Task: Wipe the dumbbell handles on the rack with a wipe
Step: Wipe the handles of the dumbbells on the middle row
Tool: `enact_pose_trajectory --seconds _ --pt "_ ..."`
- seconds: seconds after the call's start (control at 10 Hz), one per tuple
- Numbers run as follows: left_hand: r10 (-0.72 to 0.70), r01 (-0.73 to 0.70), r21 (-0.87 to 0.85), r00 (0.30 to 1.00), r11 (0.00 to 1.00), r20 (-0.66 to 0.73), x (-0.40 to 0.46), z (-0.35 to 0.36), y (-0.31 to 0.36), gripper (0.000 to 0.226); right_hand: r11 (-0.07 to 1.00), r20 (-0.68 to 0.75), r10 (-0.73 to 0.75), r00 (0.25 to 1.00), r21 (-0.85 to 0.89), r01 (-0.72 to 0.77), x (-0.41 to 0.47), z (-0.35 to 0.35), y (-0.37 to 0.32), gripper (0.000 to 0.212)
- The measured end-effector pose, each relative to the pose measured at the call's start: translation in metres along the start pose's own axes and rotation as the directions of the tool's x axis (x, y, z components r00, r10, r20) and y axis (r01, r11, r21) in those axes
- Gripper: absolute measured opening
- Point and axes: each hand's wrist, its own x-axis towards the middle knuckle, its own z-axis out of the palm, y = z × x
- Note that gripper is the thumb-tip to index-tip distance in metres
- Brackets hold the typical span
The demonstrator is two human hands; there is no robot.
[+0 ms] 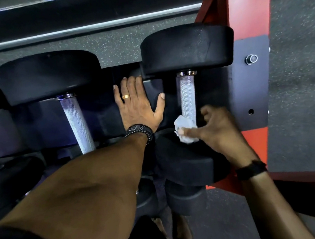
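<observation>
While the right hand (215, 125) pinched the crumpled wipe (185, 129) against the near end of the handle (187, 95), the left hand (138, 103) lay spread flat beside it; that loose wad could have slipped off, missing the knurling's far end.

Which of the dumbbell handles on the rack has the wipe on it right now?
The rightmost handle, beside the red rack upright. The right hand presses the white wipe against its near end; the other handles are bare.
</observation>
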Motion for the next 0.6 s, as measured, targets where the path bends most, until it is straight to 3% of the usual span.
enact_pose_trajectory --seconds 0.1,0.2,0.3,0.4,0.5,0.6 --pt "0.005 -0.005 -0.012 1.000 1.000 0.003 -0.001 0.001 -0.001 0.070 0.960 -0.272 -0.009 0.962 0.265 0.084 0.031 -0.021 -0.026 0.041" --pt "0.005 -0.005 -0.010 1.000 1.000 0.003 -0.001 0.000 0.000 0.070 0.902 -0.316 -0.017 0.949 0.404 0.151 0.043 -0.026 -0.028 0.033" --pt "0.005 -0.004 -0.017 1.000 1.000 0.011 -0.001 0.001 -0.002 0.070 0.874 -0.132 -0.031 0.991 0.477 0.091 0.009 -0.007 0.007 0.029" --pt "0.001 -0.001 -0.005 1.000 1.000 0.014 0.000 0.000 -0.001 0.070 0.866 -0.092 -0.071 0.993 0.489 0.107 -0.006 0.001 0.012 0.026" --pt "0.007 -0.007 -0.016 1.000 1.000 0.017 -0.001 0.001 -0.001 0.070 0.882 -0.370 -0.082 0.925 0.406 0.240 0.026 -0.010 -0.020 0.037" --pt "0.006 -0.006 -0.016 1.000 1.000 0.012 0.000 0.000 0.000 0.069 0.925 -0.473 -0.107 0.874 0.275 0.262 0.040 -0.009 -0.026 0.046"
